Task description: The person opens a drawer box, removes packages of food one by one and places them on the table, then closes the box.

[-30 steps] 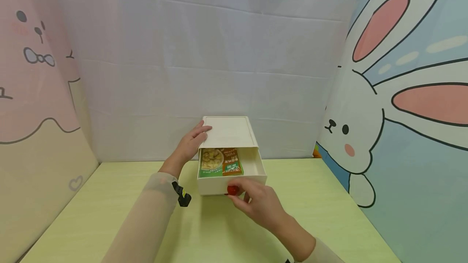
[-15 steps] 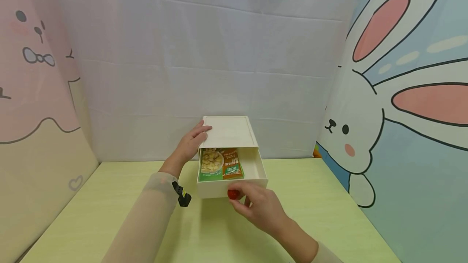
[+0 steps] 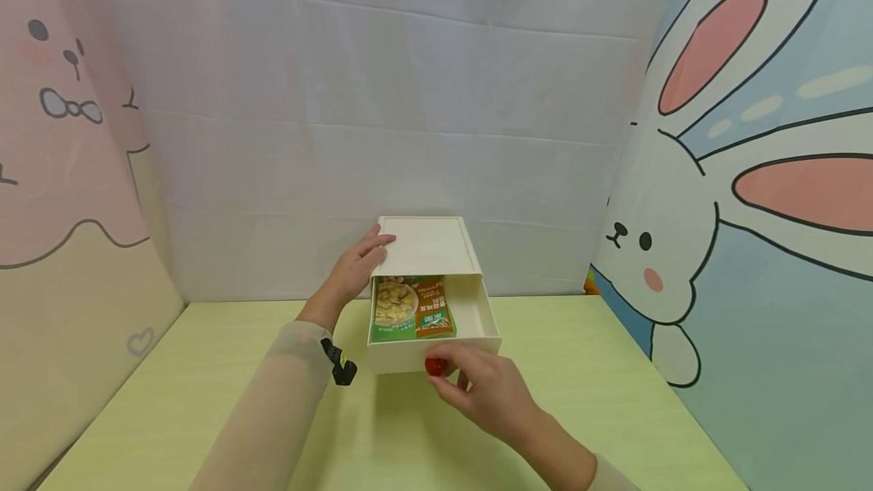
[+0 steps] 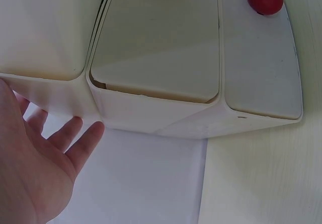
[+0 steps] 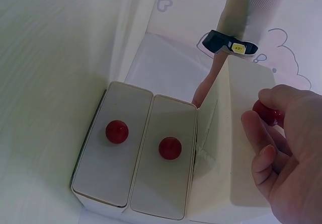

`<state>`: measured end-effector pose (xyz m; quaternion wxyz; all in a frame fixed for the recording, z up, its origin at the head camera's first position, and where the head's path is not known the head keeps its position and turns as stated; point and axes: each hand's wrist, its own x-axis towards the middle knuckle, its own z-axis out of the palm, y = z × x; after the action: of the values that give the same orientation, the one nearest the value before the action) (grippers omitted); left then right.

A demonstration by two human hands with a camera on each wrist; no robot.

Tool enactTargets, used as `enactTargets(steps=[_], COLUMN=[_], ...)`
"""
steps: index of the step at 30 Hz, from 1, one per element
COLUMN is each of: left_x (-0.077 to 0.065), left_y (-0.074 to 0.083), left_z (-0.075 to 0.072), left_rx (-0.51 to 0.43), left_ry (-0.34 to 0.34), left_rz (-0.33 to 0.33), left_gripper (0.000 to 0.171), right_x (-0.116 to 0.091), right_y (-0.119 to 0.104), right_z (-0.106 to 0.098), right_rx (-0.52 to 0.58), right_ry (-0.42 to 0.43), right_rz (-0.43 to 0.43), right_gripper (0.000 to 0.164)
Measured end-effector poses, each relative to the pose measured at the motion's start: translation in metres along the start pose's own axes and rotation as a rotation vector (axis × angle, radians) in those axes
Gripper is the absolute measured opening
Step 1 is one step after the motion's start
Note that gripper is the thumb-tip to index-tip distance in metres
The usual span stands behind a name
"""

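A white drawer cabinet [image 3: 430, 245] stands at the back of the table, its top drawer [image 3: 398, 358] pulled partway out. Inside the drawer, on its left, lies a green and brown food packet [image 3: 414, 309]. My right hand [image 3: 487, 389] pinches the round red knob [image 5: 266, 114] on that drawer's front between thumb and fingers. Against the cabinet's upper left side rests my left hand [image 3: 351, 270], its fingers extended in the left wrist view. Part of the drawer front is hidden behind my right hand.
Two lower drawers, each with a red knob [image 5: 170, 148], are closed in the right wrist view. Behind the cabinet hangs a white curtain [image 3: 382, 135]. Printed panels with a rabbit [image 3: 655, 271] and a pink figure flank the pale green table [image 3: 580, 385].
The top drawer has slid a little farther out toward me with the packet in it, my right hand moving along with its knob. My left hand has stayed on the cabinet.
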<state>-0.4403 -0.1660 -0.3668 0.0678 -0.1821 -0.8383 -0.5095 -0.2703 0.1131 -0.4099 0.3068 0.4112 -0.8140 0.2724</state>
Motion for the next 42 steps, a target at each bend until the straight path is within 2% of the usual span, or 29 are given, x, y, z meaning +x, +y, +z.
enactTargets(steps=[42], left_x=[-0.001], left_y=[0.0], left_z=[0.002], left_rx=[0.01], left_ry=[-0.009], left_rz=[0.015], left_gripper=[0.053], right_x=[-0.016], right_y=[-0.012], right_z=[-0.008], right_rx=[-0.003], right_ry=[0.004], right_rz=[-0.095], right_gripper=[0.041])
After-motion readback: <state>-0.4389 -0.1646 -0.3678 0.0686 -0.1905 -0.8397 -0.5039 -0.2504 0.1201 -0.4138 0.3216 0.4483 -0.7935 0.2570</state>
